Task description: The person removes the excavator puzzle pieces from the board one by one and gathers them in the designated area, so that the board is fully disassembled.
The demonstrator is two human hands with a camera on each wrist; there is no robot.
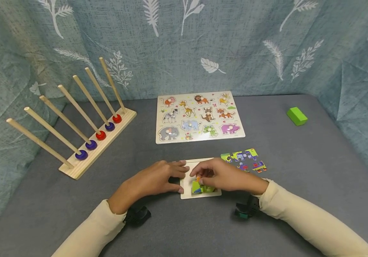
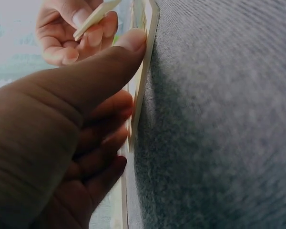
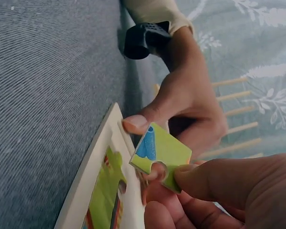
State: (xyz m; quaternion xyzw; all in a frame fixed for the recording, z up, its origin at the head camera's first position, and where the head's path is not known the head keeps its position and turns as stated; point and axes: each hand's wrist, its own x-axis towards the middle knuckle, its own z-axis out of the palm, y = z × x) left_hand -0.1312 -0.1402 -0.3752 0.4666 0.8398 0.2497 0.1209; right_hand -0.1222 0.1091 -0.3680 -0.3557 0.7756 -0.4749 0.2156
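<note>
A pale wooden puzzle tray (image 1: 186,192) lies on the grey table. The left hand (image 1: 158,178) rests at the tray's left edge, its thumb on the near corner and its fingers along the side. Above the tray the right hand (image 1: 224,175) pinches a green puzzle piece (image 3: 169,148) with a blue shape, between thumb and fingers, tilted in the right wrist view. Joined green pieces (image 3: 105,191) lie in the tray below it. In the left wrist view the held piece (image 2: 96,19) shows edge-on.
Loose puzzle pieces (image 1: 251,154) lie right of the tray. An animal peg board (image 1: 200,139) stands behind it. At the left is a wooden rack (image 1: 98,148) with upright rods and red and blue rings. A green block (image 1: 297,116) sits at the right.
</note>
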